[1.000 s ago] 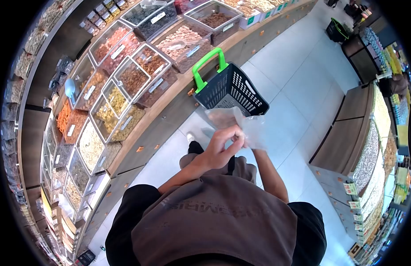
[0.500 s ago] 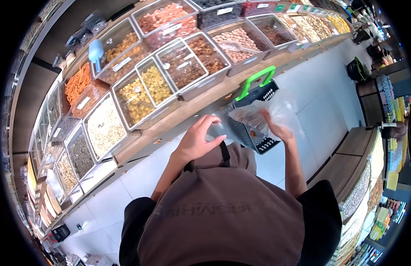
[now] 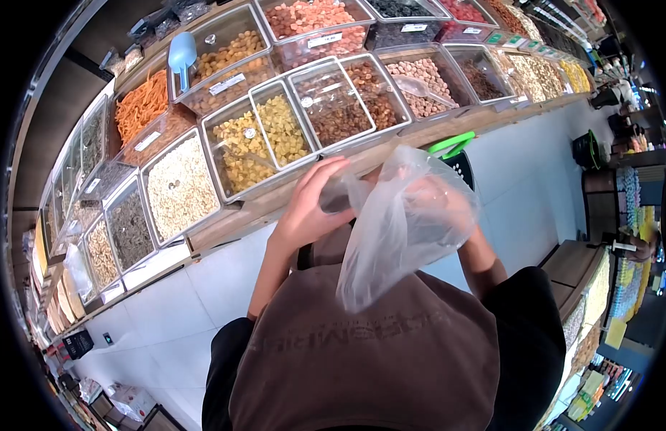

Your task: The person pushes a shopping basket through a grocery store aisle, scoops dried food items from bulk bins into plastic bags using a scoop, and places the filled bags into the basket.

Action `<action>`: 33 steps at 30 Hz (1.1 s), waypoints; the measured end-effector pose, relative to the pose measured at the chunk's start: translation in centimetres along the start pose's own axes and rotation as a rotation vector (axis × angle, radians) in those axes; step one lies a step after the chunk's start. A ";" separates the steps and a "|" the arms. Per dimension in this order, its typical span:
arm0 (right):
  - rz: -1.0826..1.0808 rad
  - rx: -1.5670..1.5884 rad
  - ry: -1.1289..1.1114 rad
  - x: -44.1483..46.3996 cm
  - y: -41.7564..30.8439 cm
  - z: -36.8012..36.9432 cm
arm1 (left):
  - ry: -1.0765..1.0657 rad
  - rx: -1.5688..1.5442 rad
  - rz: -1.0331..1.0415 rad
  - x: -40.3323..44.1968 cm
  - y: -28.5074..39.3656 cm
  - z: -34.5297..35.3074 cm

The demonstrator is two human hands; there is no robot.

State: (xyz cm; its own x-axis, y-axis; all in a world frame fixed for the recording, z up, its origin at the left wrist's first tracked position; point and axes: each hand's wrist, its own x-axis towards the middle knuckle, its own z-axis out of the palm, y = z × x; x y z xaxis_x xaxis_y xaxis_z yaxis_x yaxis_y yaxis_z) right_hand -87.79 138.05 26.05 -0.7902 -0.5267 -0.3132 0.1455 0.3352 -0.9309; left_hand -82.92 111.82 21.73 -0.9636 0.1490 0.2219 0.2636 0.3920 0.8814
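A clear plastic bag (image 3: 401,223) hangs in front of my chest, crumpled and see-through. My right hand (image 3: 451,208) is closed on its upper right part, with the fingers seen only dimly through the film. Beside the bag's left edge, my left hand (image 3: 311,205) is raised with curved fingers and a gap between thumb and forefinger. Whether its fingertips touch the film I cannot tell. Behind the bag, a dark shopping basket (image 3: 462,169) with a green handle (image 3: 455,144) is mostly hidden.
Beyond my hands runs a wooden counter of clear bins: yellow raisins (image 3: 236,147), dark raisins (image 3: 365,90), pale flakes (image 3: 178,183) and orange strips (image 3: 142,104). A blue scoop (image 3: 182,57) stands in one bin. Another dark basket (image 3: 584,151) is on the floor at right.
My right hand has brought the plastic bag up and left from over the basket to in front of my chest. My left hand has risen slightly, and the view has shifted.
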 end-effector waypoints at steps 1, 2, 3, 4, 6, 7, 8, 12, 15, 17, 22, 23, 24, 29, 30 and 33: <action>-0.082 0.029 -0.061 0.1 -2.3 0.5 | -0.055 -0.011 0.009 0.6 -0.2 -0.4; -0.058 0.013 -0.099 0.6 -3.7 0.3 | -0.057 -0.005 0.010 1.1 -0.5 -0.8; -0.034 -0.003 -0.137 1.0 -5.1 0.0 | -0.158 -0.061 0.045 1.8 -0.8 -1.0; -0.011 -0.020 -0.176 1.5 -6.5 -0.2 | -0.265 -0.118 0.078 2.6 -1.0 -1.0; -0.133 -0.027 -0.226 2.4 -6.4 -1.2 | -0.407 -0.227 -0.027 4.1 -1.6 -0.3; -0.155 -0.099 -0.210 2.5 -6.3 -2.0 | -0.536 -0.339 -0.138 4.8 -2.0 0.2; -0.176 -0.170 -0.192 2.7 -6.2 -2.8 | -0.664 -0.450 -0.252 5.7 -2.4 0.7; -0.462 -0.105 -0.255 6.9 -4.6 -6.5 | -0.817 -0.600 -0.459 9.4 -2.5 4.0; -0.306 -0.275 -0.316 11.2 -1.8 -9.9 | -0.813 -0.641 -0.551 13.3 -1.9 7.3; -0.263 -0.201 -0.149 13.3 0.5 -11.7 | -0.841 -0.898 -0.786 15.7 -1.9 9.7; 0.102 0.020 0.029 14.8 6.8 -15.8 | -0.991 -1.410 -1.002 19.4 -5.8 15.9; -0.002 0.223 0.167 14.9 9.0 -15.4 | -0.988 -1.401 -1.034 20.4 -5.6 15.9; 0.002 0.233 0.158 14.5 9.5 -16.0 | -0.984 -1.391 -1.066 21.9 -4.4 15.4; 0.554 1.517 0.086 13.0 9.9 -20.3 | -0.795 -1.150 -1.286 24.9 -8.2 18.9; 0.562 1.525 0.085 13.3 11.8 -21.0 | -0.720 -1.446 -1.298 25.6 -8.7 19.6; 0.696 1.547 -0.071 15.3 16.2 -23.2 | -0.685 -1.541 -1.300 30.0 -7.3 18.9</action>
State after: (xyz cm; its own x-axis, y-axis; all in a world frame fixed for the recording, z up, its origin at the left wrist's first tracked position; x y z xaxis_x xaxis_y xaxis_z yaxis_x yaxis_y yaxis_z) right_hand -111.37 153.54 10.57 -0.3104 -0.6655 -0.6788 0.8638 -0.4956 0.0909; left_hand -112.87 130.55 14.06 -0.2616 0.8387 -0.4777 -0.9541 -0.2996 -0.0036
